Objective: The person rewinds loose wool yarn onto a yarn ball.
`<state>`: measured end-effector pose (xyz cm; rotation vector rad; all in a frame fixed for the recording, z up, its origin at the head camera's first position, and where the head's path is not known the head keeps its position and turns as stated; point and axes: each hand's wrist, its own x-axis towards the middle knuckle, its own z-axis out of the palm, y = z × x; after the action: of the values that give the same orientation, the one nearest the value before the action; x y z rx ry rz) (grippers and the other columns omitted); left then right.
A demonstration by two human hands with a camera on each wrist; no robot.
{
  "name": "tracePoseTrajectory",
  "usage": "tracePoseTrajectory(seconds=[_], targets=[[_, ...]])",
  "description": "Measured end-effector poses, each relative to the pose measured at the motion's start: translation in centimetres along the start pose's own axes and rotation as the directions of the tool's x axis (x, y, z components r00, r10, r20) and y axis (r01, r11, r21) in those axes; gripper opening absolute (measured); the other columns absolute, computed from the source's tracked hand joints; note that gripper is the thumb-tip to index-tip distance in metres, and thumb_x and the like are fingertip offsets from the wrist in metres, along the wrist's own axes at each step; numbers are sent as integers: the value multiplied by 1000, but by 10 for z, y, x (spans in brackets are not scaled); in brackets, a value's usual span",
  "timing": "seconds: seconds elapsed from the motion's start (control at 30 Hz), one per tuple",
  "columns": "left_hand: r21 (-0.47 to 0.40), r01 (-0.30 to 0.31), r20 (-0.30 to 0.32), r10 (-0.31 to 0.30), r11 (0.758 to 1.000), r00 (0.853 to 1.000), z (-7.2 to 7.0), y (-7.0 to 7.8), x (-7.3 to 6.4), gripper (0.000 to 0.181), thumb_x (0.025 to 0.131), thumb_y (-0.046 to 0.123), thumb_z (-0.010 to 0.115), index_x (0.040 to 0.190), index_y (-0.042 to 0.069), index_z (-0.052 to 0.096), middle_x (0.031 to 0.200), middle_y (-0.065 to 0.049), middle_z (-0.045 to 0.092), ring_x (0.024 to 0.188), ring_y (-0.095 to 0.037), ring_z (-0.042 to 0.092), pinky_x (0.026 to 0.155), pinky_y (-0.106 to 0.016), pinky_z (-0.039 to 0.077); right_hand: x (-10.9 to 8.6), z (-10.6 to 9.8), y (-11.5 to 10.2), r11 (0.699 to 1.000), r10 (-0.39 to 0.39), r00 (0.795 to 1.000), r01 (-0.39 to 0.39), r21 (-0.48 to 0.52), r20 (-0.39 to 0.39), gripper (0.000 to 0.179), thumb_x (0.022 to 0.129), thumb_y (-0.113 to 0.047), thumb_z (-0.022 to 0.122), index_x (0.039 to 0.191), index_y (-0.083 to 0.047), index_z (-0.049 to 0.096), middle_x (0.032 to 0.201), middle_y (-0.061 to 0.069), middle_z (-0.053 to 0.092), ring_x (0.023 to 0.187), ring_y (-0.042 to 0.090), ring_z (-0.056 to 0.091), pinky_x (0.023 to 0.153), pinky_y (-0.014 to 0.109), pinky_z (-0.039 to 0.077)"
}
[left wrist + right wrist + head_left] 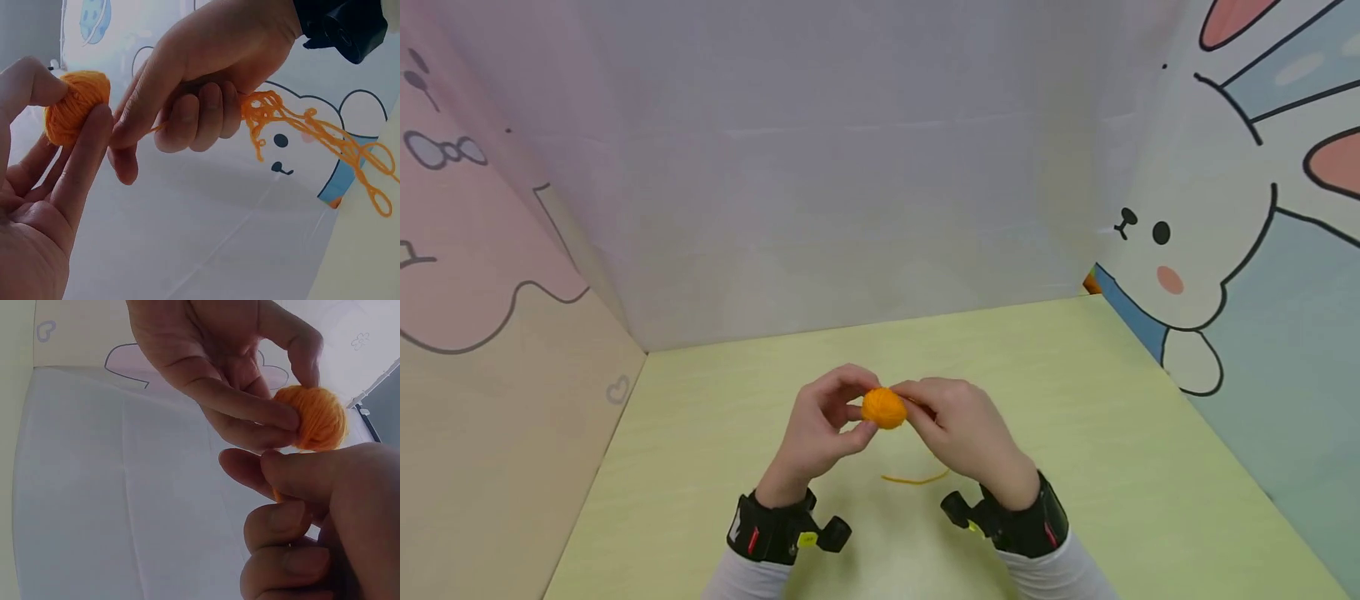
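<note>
A small ball of orange yarn (883,408) is held up over the table between both hands. My left hand (827,421) pinches it between thumb and fingertips, as the left wrist view also shows at the wound yarn ball (78,107). My right hand (958,421) is right beside the ball, its thumb and index finger pinching the strand that runs from it. The other right fingers curl over the yarn, and a loose, looped tangle of orange yarn (319,134) trails out of that fist. In the head view a loose yarn end (916,481) shows below the right hand.
Beneath the hands lies a pale yellow-green table (700,433). A plain whitish sheet (850,192) rises behind it. Panels with cartoon drawings stand on both sides, a rabbit (1187,250) on the right one. Each wrist wears a black strap (771,527) with a small camera.
</note>
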<state>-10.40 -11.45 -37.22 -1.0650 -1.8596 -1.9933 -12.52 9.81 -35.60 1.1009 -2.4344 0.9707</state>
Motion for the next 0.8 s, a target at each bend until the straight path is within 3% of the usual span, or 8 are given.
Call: tracePoseTrajectory(seconds=[0.13,0.27,0.43,0.53,0.67,0.8], targets=[[-45,68,-123,-73,997,990,1,2,0,36,82,-9,68,116,-10,55,111,-13,59,97,-29,61,78,-29,60,1,5,-4,999,-2,1000,3,-33,31,9,97,-24,64,91,-22,70,66,-13,51,55,7,43,50,25,41],[-70,151,-242,-163,986,956,3,4,0,35,84,-5,71,115,-11,54,110,-12,60,95,-27,62,83,-27,58,0,10,-9,999,-6,997,11,-54,83,15,98,-29,62,85,-23,66,58,-13,39,51,7,39,48,23,34],[9,223,-376,-204,975,904,5,2,1,34,82,-7,72,113,-8,57,108,-15,62,92,-29,62,85,-25,57,-2,13,-16,996,-57,986,67,-60,157,13,99,-26,59,95,-22,71,65,-15,53,53,3,42,49,20,40],[103,245,-423,-181,964,888,5,-2,2,34,80,-7,72,111,-4,59,107,-15,62,88,-29,62,81,-24,57,-3,12,-20,992,-107,977,117,-45,187,14,99,-23,58,100,-21,72,78,-16,65,57,0,46,53,18,46],[224,252,-416,-142,941,898,4,-7,2,34,80,-7,74,110,-1,61,105,-14,64,83,-26,61,76,-23,56,-4,7,-20,990,-136,983,139,-17,120,14,97,-19,58,95,-21,71,82,-15,66,57,-2,45,53,17,46],[301,241,-351,-128,923,928,4,-9,1,37,78,-7,76,111,3,63,105,-11,65,82,-23,62,72,-24,56,-6,-1,-15,988,-156,987,156,-1,-28,10,95,-16,60,90,-18,69,78,-14,63,57,0,44,50,18,44]])
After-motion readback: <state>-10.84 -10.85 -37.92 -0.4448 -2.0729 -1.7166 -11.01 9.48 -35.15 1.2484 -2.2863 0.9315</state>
